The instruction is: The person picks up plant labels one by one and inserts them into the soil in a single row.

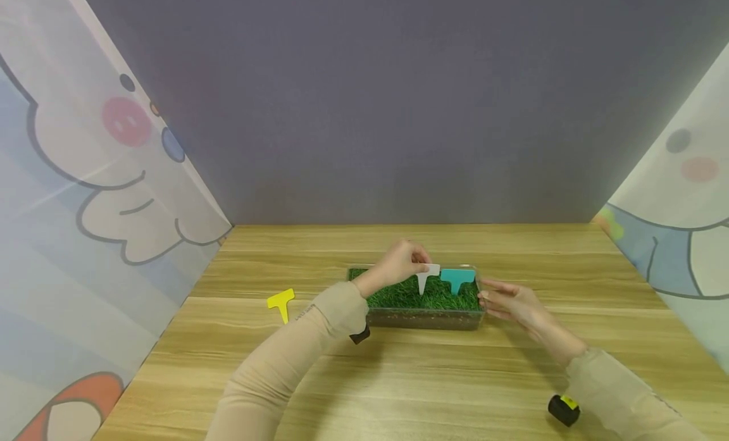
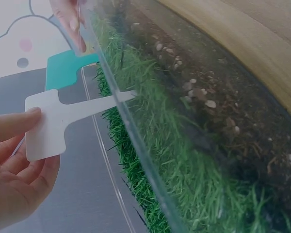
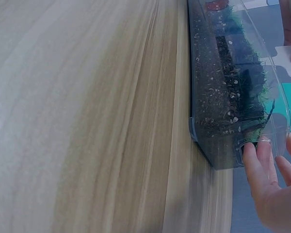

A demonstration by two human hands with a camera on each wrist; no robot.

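Observation:
My left hand (image 1: 398, 262) pinches the wide head of a white T-shaped plant label (image 1: 431, 270) between thumb and fingers. In the left wrist view, the white label's (image 2: 48, 131) narrow stem reaches down to the grass (image 2: 119, 141) behind the clear wall. A teal plant label (image 1: 457, 276) stands in the same grass, to the right of the white one. The grass tops dark soil inside a long clear plastic box (image 1: 421, 319). My right hand (image 1: 515, 307) touches the box's right end with fairly straight fingers (image 3: 254, 167).
Left of the box, a yellow T-shaped plant label (image 1: 280, 302) lies on the wooden table (image 1: 433, 390). A grey wall (image 1: 364, 112) rises behind the table. Cartoon-printed panels (image 1: 114, 175) stand at both sides.

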